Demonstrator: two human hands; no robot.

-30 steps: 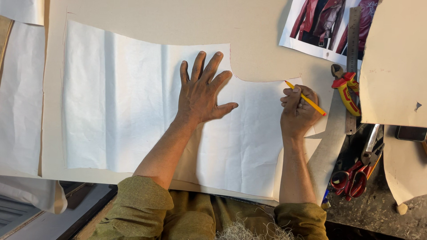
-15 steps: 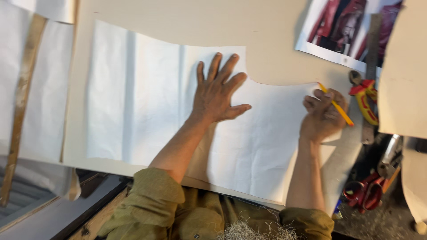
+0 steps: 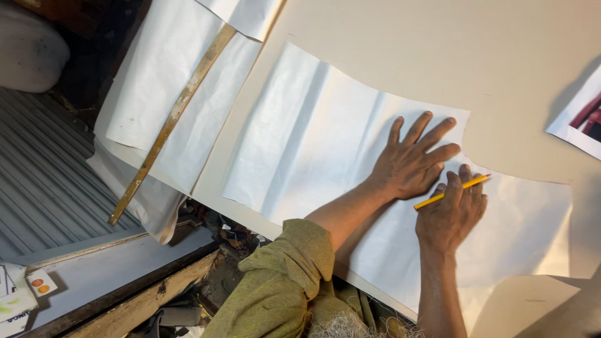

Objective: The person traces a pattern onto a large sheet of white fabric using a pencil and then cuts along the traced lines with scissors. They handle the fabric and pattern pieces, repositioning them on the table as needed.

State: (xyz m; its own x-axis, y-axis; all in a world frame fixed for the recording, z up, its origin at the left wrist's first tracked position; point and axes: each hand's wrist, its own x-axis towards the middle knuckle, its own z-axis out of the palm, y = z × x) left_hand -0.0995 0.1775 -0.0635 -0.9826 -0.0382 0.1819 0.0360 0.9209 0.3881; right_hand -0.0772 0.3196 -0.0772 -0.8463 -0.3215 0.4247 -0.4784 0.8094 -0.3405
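Hands: two. Left hand flat, fingers spread, on white pattern; right hand, now just beside it rather than apart, closed on one yellow pencil. Pattern lies on beige board, near its front edge. One wooden strip at left; one photo at right edge.

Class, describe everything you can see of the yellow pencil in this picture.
The yellow pencil is slim and plain, apparently wooden. It lies tilted, its upper end pointing right, gripped in the right hand, which rests on the white paper pattern beside the flat left hand. Its tip is too small to make out.
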